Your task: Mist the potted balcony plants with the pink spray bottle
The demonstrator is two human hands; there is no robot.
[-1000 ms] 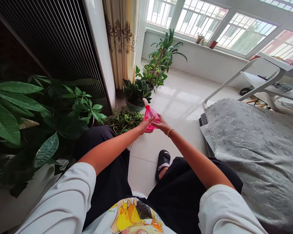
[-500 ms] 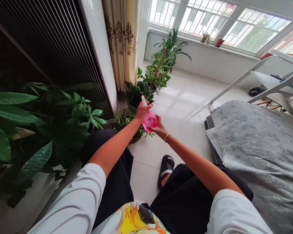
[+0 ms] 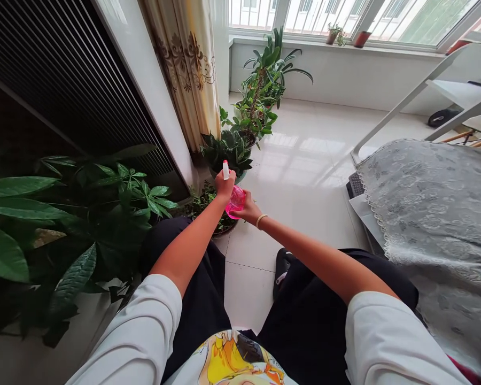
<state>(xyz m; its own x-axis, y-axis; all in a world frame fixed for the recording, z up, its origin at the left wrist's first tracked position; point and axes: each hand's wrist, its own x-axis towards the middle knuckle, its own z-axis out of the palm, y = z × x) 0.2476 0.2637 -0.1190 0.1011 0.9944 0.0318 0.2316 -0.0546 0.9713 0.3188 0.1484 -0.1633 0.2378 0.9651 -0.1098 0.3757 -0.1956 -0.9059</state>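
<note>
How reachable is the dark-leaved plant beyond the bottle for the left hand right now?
Probably yes: only the white spray head shows between the left hand and the dark-leaved plant. That hand grips the pink bottle, though; the right hand holds it too.

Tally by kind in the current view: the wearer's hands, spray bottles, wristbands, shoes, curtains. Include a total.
Hands: 2 (left hand, right hand)
Spray bottles: 1 (pink spray bottle)
Wristbands: 1 (pale wristband, right wrist)
Shoes: 1 (dark shoe, partly hidden)
Curtains: 1 (patterned curtain)
Total: 6
</note>
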